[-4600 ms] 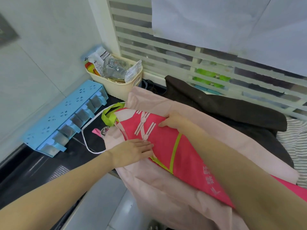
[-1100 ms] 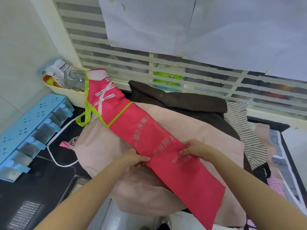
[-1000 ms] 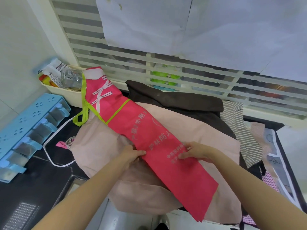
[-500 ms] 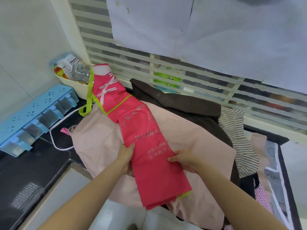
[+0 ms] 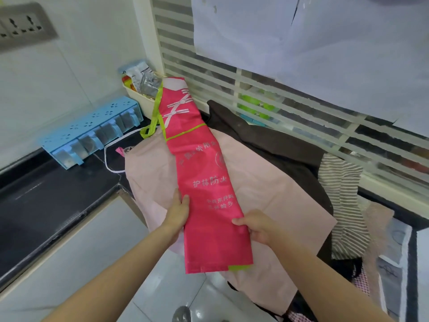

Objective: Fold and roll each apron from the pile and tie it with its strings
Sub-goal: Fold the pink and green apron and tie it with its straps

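Folded into a long narrow strip, the pink apron (image 5: 204, 182) lies on the pale apron (image 5: 267, 187) atop the pile, its left edge pinched by the left hand (image 5: 178, 211) and its right edge apparently gripped by the right hand (image 5: 257, 225), whose fingers curl underneath.

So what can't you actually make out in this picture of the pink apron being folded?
- Pink apron, head view: upper white print is blurred; its strings, apart from a green loop at the top, are hidden.
- Left hand and right hand: fingertips tucked under the apron's edges.
- Pile beneath: the pale pink apron covers most of the dark brown cloth.
- Basket: contents too small to name.
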Action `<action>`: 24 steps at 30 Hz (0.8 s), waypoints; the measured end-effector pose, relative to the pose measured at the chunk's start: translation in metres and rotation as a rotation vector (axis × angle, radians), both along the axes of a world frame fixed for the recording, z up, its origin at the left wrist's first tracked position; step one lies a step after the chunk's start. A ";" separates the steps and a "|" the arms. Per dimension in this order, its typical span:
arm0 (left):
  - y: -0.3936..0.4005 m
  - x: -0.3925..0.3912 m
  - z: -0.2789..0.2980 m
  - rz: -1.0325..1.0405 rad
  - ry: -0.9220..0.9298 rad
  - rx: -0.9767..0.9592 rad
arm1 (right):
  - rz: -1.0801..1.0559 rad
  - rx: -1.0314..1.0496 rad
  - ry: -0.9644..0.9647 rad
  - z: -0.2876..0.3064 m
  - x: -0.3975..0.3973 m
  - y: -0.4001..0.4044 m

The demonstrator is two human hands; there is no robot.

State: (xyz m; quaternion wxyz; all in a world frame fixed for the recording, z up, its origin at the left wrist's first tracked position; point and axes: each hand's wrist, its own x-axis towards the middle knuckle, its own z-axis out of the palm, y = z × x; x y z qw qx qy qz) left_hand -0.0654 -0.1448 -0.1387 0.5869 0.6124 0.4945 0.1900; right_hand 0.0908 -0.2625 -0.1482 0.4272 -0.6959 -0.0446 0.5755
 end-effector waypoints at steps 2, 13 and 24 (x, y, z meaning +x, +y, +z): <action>-0.006 -0.006 -0.003 -0.077 0.025 0.062 | -0.012 0.034 0.019 0.001 -0.006 0.001; -0.031 -0.015 -0.016 -0.041 0.157 0.344 | 0.160 0.115 -0.012 0.018 -0.011 -0.030; -0.022 -0.047 -0.012 -0.224 -0.178 -0.524 | 0.080 0.171 0.043 0.020 -0.012 -0.026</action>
